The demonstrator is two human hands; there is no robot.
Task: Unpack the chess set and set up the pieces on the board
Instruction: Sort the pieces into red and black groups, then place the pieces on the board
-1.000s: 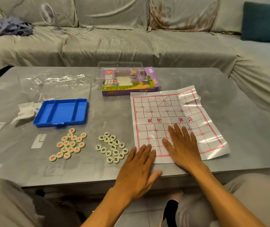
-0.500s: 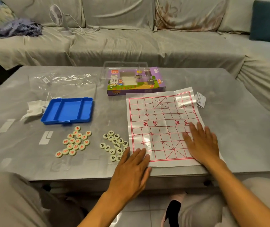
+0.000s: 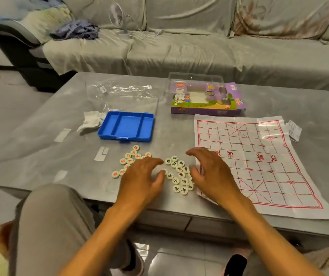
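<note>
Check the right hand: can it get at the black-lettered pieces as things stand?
Probably yes. The right hand hovers with curled fingers at the right edge of the black-lettered pieces, nothing lying between them. The left hand flanks the cluster's other side without covering it.

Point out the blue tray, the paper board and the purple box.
blue tray (image 3: 126, 128), head view, middle compartment floor
paper board (image 3: 257, 162), head view, central river band
purple box (image 3: 207, 100), head view, printed top face

Tray (image 3: 126, 126) lies behind the pieces (image 3: 179, 174); board (image 3: 259, 166) right of them.
</note>
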